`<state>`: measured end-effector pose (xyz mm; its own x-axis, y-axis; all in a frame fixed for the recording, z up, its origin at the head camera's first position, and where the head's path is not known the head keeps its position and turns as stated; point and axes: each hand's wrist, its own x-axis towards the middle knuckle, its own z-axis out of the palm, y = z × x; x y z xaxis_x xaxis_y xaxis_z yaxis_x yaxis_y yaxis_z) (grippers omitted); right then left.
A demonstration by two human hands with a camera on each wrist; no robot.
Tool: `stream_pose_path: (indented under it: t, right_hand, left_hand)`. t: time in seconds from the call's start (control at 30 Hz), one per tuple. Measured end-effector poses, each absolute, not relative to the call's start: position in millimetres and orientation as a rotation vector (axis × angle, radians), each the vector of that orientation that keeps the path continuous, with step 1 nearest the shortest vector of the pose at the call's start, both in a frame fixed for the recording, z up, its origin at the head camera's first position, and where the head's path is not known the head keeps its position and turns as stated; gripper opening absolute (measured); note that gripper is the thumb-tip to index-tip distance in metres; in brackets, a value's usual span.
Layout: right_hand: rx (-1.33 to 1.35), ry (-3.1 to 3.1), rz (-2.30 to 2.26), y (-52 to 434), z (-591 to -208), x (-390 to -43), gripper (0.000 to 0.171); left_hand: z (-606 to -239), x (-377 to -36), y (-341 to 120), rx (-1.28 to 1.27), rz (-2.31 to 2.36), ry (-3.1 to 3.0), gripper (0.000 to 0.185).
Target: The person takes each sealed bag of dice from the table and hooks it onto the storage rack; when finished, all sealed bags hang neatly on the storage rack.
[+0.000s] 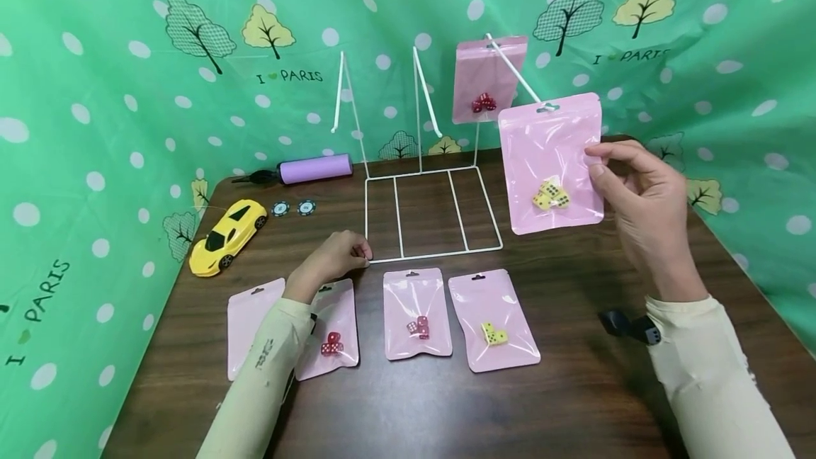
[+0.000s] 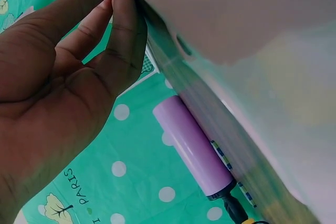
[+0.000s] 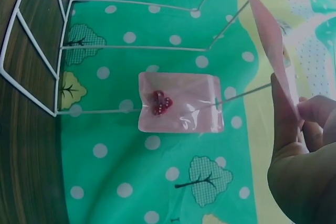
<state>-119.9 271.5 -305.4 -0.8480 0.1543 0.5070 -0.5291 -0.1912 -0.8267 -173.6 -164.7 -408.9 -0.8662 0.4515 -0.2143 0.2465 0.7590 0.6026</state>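
Observation:
My right hand (image 1: pixel 650 197) pinches the side edge of a pink pouch with yellow dice (image 1: pixel 521 161) between thumb and fingers. The pouch's hanging hole is at the front tip of the right prong of a white wire rack (image 1: pixel 433 256). Farther back on that prong hangs another pink pouch with red dice (image 3: pixel 181 116). At the rack's front left corner, my left hand (image 1: pixel 334 257) pinches the wire; its fingertips are at the top edge of the left wrist view. Nearer me lie a pouch with red dice (image 1: pixel 398 296) and one with yellow dice (image 1: pixel 472 303).
Under my left forearm lie two more pink pouches, one with red dice (image 1: pixel 341 303) and one partly hidden (image 1: pixel 245 324). A yellow toy car (image 1: pixel 228 238), two poker chips (image 1: pixel 307 207) and a purple hand pump (image 1: pixel 315 168) are at the left. The rack's left prong (image 1: pixel 338 94) and middle prong (image 1: pixel 427 94) jut forward.

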Motion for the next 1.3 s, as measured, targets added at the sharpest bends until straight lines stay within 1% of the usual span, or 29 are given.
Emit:
stream_pose_path:
  t: [0.2,0.33,0.67,0.87,1.03,1.3]
  right_hand:
    - [0.292,-1.7,2.0,259,-303,-133,0.022]
    - [0.221,-1.687,2.027,249,-306,-145,0.023]
    - [0.162,-1.659,2.084,232,-312,-176,0.023]
    - [0.087,-1.662,2.097,228,-310,-198,0.024]
    - [0.019,-1.651,2.145,223,-307,-214,0.027]
    - [0.008,-1.676,2.145,218,-305,-231,0.03]
  left_hand:
    - [-408,-176,-165,0.532,0.82,2.599,0.007]
    - [-409,-176,-165,0.526,0.832,2.589,0.007]
    - [-409,-175,-166,0.514,0.845,2.595,0.007]
    - [-411,-177,-165,0.53,0.843,2.59,0.006]
    - [-410,-176,-165,0.497,0.836,2.583,0.003]
    - [-409,-174,-164,0.502,0.845,2.59,0.006]
